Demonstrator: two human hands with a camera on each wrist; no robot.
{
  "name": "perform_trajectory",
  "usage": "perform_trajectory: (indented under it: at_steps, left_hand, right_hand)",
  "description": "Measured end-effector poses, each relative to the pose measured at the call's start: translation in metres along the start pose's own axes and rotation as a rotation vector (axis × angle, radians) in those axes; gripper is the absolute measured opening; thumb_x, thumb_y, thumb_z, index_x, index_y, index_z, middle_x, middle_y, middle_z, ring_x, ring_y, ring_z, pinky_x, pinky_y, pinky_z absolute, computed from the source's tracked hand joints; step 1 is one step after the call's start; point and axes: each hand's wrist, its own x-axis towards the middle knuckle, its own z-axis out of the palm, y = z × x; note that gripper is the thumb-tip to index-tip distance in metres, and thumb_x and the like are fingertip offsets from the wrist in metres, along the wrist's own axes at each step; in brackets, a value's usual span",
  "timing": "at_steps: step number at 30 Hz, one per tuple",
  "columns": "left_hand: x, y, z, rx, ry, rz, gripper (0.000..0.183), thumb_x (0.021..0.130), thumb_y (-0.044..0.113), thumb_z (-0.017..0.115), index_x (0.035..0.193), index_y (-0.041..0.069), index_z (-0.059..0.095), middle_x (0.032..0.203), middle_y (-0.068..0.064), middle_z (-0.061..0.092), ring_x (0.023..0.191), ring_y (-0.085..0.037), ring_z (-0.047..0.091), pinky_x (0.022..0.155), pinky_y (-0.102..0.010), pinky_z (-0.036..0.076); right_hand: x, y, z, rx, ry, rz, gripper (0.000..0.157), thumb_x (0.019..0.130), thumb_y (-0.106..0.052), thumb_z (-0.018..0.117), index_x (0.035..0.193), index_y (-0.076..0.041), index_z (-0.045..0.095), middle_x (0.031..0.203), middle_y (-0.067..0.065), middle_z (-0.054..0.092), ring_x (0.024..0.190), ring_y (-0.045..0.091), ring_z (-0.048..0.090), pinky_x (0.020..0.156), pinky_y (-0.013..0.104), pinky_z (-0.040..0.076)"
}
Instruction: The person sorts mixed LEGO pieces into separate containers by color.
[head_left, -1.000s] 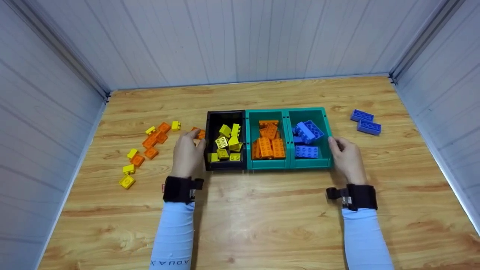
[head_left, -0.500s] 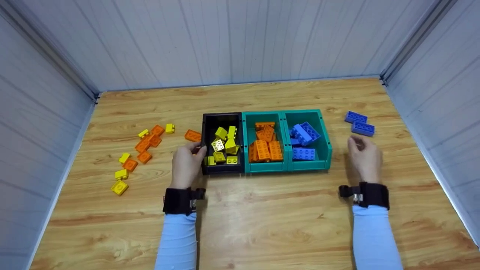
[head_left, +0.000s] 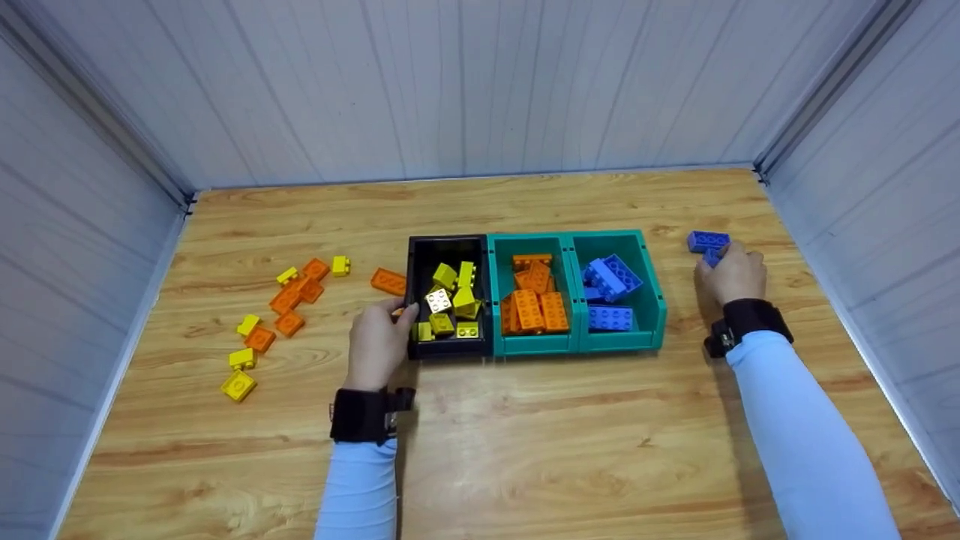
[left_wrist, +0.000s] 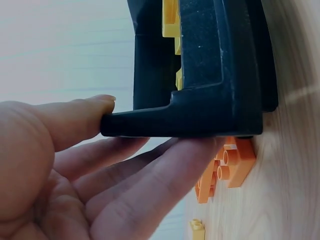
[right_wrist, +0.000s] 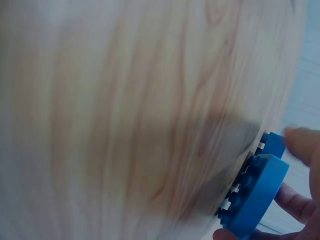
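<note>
In the head view my left hand [head_left: 377, 341] holds the left side wall of the black bin [head_left: 450, 350]. The left wrist view shows its thumb on the rim and fingers against the outside of the wall. Yellow bricks [head_left: 465, 301] lie inside that bin. Over at the right, my right hand [head_left: 735, 276] has its fingers round a blue brick [right_wrist: 260, 192], mostly covered by the hand in the head view. Another blue brick [head_left: 708, 241] lies just behind it on the table.
Two joined green bins [head_left: 540, 345] stand against the black one, holding orange bricks [head_left: 528, 310] and blue bricks [head_left: 610, 318]. Loose orange [head_left: 289, 323] and yellow bricks [head_left: 238, 386] are scattered at left. An orange brick [head_left: 388, 281] lies beside the black bin. Panel walls [head_left: 465, 90] enclose the table.
My right hand has left the right green bin's side, moved right and forward, and reached round the nearer blue brick. My left hand stays at the black bin, its fingers now drawn closer to the wall.
</note>
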Motion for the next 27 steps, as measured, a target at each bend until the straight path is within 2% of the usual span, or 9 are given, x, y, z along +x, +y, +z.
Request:
perform_trajectory:
  at_steps: [4, 9, 12, 15, 19, 23, 27]
  left_hand:
    - [0.000, 0.001, 0.001, 0.007, 0.001, 0.020, 0.029, 0.099, 0.021, 0.062, 0.114, -0.002, 0.072, 0.100, -0.017, 0.072, 0.077, -0.026, 0.065, 0.068, -0.042, 0.051]
    - [0.000, 0.002, 0.000, 0.021, -0.010, 0.020, 0.033, 0.100, 0.020, 0.061, 0.119, -0.006, 0.069, 0.109, -0.021, 0.070, 0.086, -0.031, 0.067, 0.074, -0.046, 0.052]
    - [0.000, 0.002, 0.000, 0.034, -0.019, 0.024, 0.035, 0.100, 0.019, 0.061, 0.122, -0.008, 0.066, 0.112, -0.024, 0.069, 0.091, -0.033, 0.068, 0.077, -0.047, 0.052]
    - [0.000, 0.003, -0.001, 0.039, -0.022, 0.025, 0.036, 0.100, 0.019, 0.061, 0.123, -0.008, 0.065, 0.111, -0.024, 0.069, 0.088, -0.033, 0.068, 0.074, -0.046, 0.052]
    - [-0.001, 0.004, -0.002, 0.041, -0.022, 0.018, 0.035, 0.100, 0.019, 0.061, 0.124, -0.007, 0.065, 0.111, -0.023, 0.069, 0.086, -0.033, 0.067, 0.073, -0.046, 0.052]
    - [-0.002, 0.005, -0.002, 0.052, -0.021, 0.020, 0.035, 0.099, 0.018, 0.062, 0.123, -0.007, 0.066, 0.111, -0.023, 0.069, 0.091, -0.035, 0.068, 0.076, -0.048, 0.052]
    - [-0.003, 0.005, -0.001, 0.042, -0.032, 0.033, 0.035, 0.099, 0.016, 0.062, 0.124, -0.007, 0.065, 0.113, -0.023, 0.069, 0.088, -0.033, 0.068, 0.075, -0.047, 0.052]
  right_hand:
    - [-0.006, 0.006, -0.006, -0.038, 0.006, -0.050, 0.035, 0.098, -0.023, 0.051, 0.111, 0.010, 0.054, 0.109, 0.037, 0.051, 0.104, 0.054, 0.045, 0.089, 0.063, 0.039]
    - [-0.018, 0.012, -0.018, -0.063, -0.093, -0.071, 0.034, 0.098, -0.028, 0.051, 0.107, 0.005, 0.054, 0.104, 0.031, 0.048, 0.097, 0.048, 0.043, 0.083, 0.060, 0.039]
    - [-0.027, 0.006, -0.031, -0.034, -0.090, -0.118, 0.037, 0.096, -0.029, 0.057, 0.108, 0.006, 0.056, 0.106, 0.031, 0.052, 0.095, 0.045, 0.048, 0.081, 0.056, 0.042]
    - [-0.036, -0.018, -0.046, 0.025, -0.034, -0.196, 0.038, 0.095, -0.029, 0.061, 0.111, 0.006, 0.059, 0.110, 0.030, 0.057, 0.098, 0.044, 0.053, 0.082, 0.054, 0.044]
    - [-0.048, -0.068, -0.056, 0.080, -0.011, -0.305, 0.039, 0.094, -0.030, 0.063, 0.115, 0.003, 0.059, 0.119, 0.029, 0.054, 0.108, 0.045, 0.051, 0.091, 0.058, 0.043]
    - [-0.055, -0.114, -0.043, 0.093, -0.072, -0.388, 0.031, 0.093, -0.024, 0.067, 0.112, -0.001, 0.061, 0.126, 0.027, 0.049, 0.110, 0.042, 0.051, 0.091, 0.056, 0.045]
    - [-0.055, -0.141, -0.018, 0.057, -0.124, -0.427, 0.027, 0.093, -0.023, 0.067, 0.112, -0.005, 0.060, 0.133, 0.026, 0.048, 0.104, 0.038, 0.053, 0.083, 0.051, 0.048]
